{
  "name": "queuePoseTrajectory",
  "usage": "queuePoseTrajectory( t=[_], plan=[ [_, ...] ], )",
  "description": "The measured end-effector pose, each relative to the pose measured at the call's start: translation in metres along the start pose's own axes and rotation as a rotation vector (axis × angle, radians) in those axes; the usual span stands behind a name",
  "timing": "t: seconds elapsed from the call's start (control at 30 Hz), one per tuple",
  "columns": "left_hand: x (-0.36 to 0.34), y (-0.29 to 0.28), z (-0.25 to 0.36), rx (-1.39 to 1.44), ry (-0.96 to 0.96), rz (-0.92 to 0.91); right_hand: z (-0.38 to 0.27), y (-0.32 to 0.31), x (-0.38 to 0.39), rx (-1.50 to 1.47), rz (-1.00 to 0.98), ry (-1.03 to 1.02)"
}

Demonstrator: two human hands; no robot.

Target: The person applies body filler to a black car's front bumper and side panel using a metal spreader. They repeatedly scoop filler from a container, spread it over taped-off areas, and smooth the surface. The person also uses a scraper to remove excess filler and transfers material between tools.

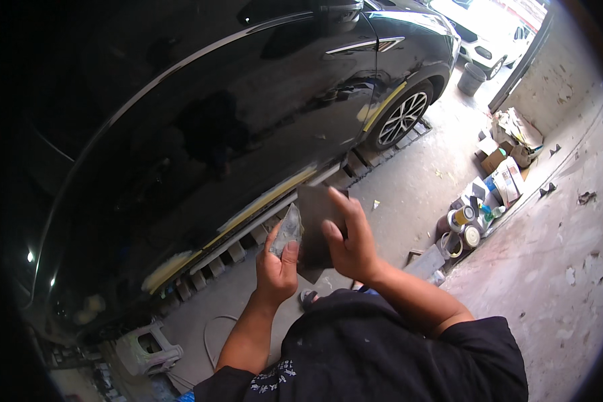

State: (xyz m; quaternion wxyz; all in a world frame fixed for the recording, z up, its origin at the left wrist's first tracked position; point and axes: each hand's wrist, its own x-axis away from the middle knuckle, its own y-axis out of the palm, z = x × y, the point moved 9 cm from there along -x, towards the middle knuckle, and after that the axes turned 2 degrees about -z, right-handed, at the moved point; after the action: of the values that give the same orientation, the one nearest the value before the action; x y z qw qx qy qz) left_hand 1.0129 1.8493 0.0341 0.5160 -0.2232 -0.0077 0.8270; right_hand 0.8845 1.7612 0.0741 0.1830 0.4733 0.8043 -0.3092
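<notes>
In front of my chest, my left hand (279, 271) is closed round a pale grey, wedge-shaped block (288, 232) that looks worn and translucent. Right beside it, touching or nearly touching, is a dark grey rectangular sheet (313, 234), which looks like sandpaper. My right hand (354, 244) is at this sheet, its thumb and index finger spread against the face; the other fingers are mostly hidden. Beyond both hands stands a black car (248, 127), its lower sill bearing a long strip of yellowish filler (264, 204). More yellow filler (385, 107) edges the wheel arch.
Left below the car is a grey plastic stool (147, 348), with a thin hose (211, 328) on the floor. Tins, bottles and cardboard (496, 174) lie along the right wall (549, 268). A dark bucket (472, 79) and a white car (489, 37) are farther off.
</notes>
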Motion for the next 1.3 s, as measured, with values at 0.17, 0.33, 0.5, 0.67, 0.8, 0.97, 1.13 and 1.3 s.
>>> queuePoseTrajectory(
  t=[0.17,0.33,0.5,0.67,0.8,0.97,1.13,1.3],
  plan=[
    [-0.003,0.011,0.009,-0.289,0.098,-0.134,0.000,0.001,-0.004,0.025,0.028,-0.020],
    [-0.003,0.005,-0.016,0.001,-0.147,-0.146,-0.008,0.001,-0.015,-0.010,-0.040,-0.081],
    [-0.005,0.012,-0.015,-0.112,-0.122,-0.218,-0.003,0.013,0.015,0.025,-0.075,-0.111],
    [-0.002,0.019,-0.016,-0.146,-0.138,-0.410,-0.011,0.022,0.000,0.011,-0.180,-0.198],
    [-0.001,0.019,-0.021,0.084,-0.277,-0.440,-0.007,0.022,-0.006,-0.043,-0.258,-0.190],
    [-0.008,0.010,-0.018,0.017,-0.229,-0.309,0.000,0.021,0.011,0.054,-0.155,-0.101],
    [0.003,0.022,-0.029,-0.026,-0.292,-0.482,-0.004,0.035,0.005,0.039,-0.289,-0.108],
    [0.013,0.029,-0.046,0.195,-0.409,-0.564,0.002,0.034,-0.006,-0.033,-0.367,-0.131]
  ],
)
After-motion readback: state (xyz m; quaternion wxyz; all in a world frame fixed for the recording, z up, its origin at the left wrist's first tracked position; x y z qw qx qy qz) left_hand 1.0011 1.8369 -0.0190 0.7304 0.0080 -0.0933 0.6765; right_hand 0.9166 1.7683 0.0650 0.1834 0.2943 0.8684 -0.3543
